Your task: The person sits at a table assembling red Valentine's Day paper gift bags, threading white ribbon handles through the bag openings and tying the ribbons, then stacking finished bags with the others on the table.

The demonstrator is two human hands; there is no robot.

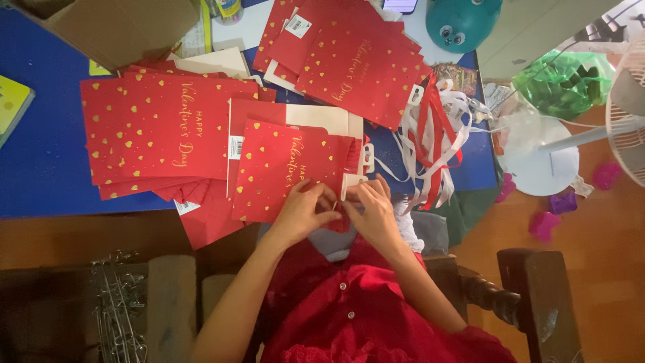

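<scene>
At the blue table's (40,168) near edge, a left hand (300,214) and right hand (373,212) pinch the rim of a flattened red gift bag (285,168), beside tangled red-and-white ribbons (433,134).

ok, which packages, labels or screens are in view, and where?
Red flat gift bag, gold hearts, centre, held at its edge by left hand and right hand.
Stack of same bags, left.
Another stack, top centre.
White barcode sticker, rectangular.
Cardboard box, top left.
Phone screen, top edge.
</scene>
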